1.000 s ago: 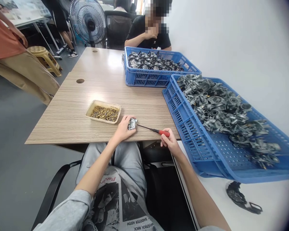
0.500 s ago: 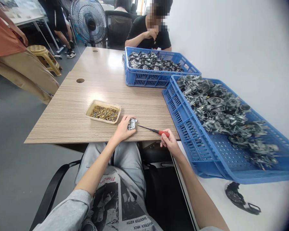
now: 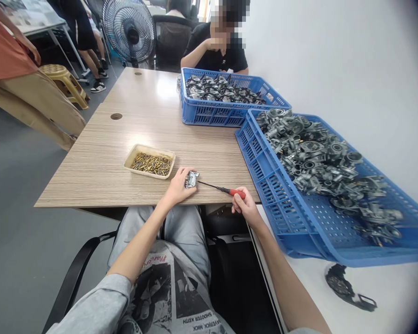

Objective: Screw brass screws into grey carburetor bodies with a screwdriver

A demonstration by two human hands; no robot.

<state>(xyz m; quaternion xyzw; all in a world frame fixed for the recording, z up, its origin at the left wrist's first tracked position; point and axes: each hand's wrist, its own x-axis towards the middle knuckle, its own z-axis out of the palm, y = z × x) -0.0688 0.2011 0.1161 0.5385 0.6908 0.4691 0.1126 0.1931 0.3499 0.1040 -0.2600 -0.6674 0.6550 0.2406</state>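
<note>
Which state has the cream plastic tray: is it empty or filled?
Partly filled: small brass-coloured metal pieces cover the floor of the cream plastic tray, below its rim.

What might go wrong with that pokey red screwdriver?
The thin tip of the screwdriver is at the edge of the metal part, so it might slip and poke the left hand gripping that part. The right hand is close to the big blue crate, so it might bump the side.
</note>
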